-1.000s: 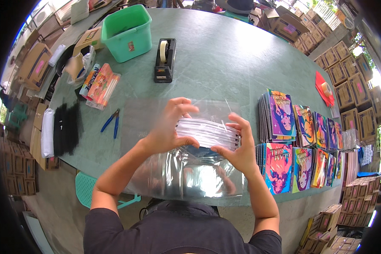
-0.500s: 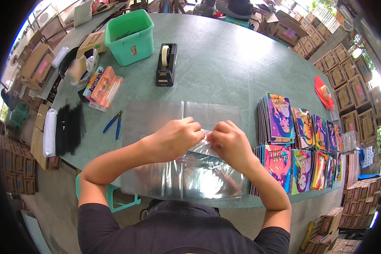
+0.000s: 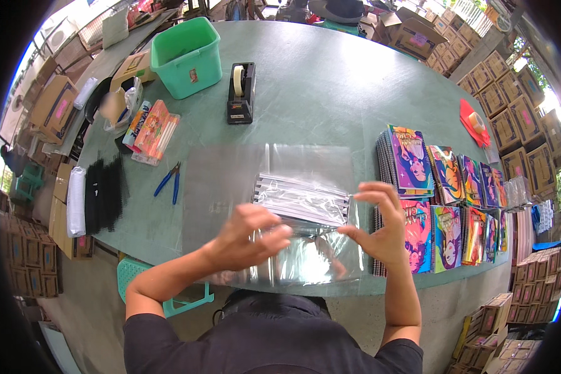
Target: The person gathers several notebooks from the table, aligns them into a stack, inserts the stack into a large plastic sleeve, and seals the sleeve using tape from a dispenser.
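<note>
A clear plastic-wrapped bundle of spiral-bound notebooks (image 3: 302,194) lies in front of me, its white page edges and dark coils facing up. It rests on clear plastic sheets (image 3: 221,181) on the table. My left hand (image 3: 250,235) is at the bundle's near left corner, slightly blurred, its fingers loosely bent and apart. At the right end is my right hand (image 3: 383,227), open, thumb and fingers spread around the corner. The thumb tip is close to the wrap; whether it touches I cannot tell.
Stacked colourful notebooks (image 3: 408,159) stand on the right. Blue-handled pliers (image 3: 167,182), black binding coils (image 3: 105,193) and a pink package (image 3: 151,129) are to the left. Farther back are a black tape dispenser (image 3: 242,93) and a green bin (image 3: 187,65). A tape roll (image 3: 477,120) sits far right.
Both hands have let go of the clear film they were pinching over the bundle and moved apart, left hand toward me, right hand outward. The bundle's top now shows.
</note>
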The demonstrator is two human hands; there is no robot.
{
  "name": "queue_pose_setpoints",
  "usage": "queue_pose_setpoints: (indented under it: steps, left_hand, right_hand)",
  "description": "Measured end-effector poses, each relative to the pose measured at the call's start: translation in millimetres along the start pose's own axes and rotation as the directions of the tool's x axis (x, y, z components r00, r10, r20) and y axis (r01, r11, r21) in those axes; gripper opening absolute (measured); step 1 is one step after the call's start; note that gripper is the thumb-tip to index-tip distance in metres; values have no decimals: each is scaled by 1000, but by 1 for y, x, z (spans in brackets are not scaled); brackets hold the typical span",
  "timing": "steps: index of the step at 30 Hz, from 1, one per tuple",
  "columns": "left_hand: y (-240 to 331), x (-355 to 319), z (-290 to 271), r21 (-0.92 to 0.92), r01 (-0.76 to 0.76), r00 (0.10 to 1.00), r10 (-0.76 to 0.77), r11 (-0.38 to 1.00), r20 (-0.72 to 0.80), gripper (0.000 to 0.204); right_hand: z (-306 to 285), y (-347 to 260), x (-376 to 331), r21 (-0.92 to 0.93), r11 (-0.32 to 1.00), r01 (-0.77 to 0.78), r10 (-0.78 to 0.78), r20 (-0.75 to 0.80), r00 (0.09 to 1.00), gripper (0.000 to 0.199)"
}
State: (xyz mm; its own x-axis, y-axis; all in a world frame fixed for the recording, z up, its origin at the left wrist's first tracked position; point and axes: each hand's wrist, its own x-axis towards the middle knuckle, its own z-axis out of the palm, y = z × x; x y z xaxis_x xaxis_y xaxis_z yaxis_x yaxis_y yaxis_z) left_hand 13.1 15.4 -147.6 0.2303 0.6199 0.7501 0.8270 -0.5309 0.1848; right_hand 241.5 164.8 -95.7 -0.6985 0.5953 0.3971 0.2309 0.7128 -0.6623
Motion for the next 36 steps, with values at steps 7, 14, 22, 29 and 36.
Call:
queue_pose_setpoints:
  steps: [7, 14, 22, 29, 36]
  left_hand:
    - [-15, 74, -51, -36, -4, 953, 15, 999, 301, 60]
    - [11, 110, -57, -427, 34, 239, 407, 904, 881, 53]
    - [-49, 138, -14, -5, -316, 621, 211, 949, 755, 8]
    - [-40, 121, -1, -35, -293, 798, 264, 956, 542, 13]
    - [-29, 19, -35, 236, 149, 907, -228, 960, 355, 40]
  right_hand:
    - [38, 15, -10, -386, 843, 374, -327, 185, 927, 57]
    - [49, 15, -7, -243, 899, 365, -317, 214, 924, 47]
    - [56, 7, -19, -314, 892, 325, -279, 183, 943, 45]
    - [60, -4, -24, -405, 860, 310, -261, 175, 950, 48]
    - [65, -18, -20, -460, 850, 256, -241, 91, 966, 47]
